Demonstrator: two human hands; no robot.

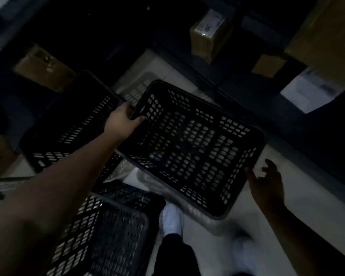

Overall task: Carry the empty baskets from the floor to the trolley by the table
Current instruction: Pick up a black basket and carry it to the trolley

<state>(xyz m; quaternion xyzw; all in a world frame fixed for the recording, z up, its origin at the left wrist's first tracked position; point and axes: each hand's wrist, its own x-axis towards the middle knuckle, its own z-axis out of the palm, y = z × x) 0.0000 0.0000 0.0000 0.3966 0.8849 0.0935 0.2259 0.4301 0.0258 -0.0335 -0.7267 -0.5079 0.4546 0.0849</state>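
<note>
Basket tilted, long axis upper-left to lower-right.

**A dim stockroom or warehouse corner**

It looks like a storage area. Taped cardboard boxes with shipping labels sit on dark shelving, more cartons rest lower down, and several black perforated plastic baskets crowd the pale tiled floor. Lighting is poor, so finer detail is lost.
</note>
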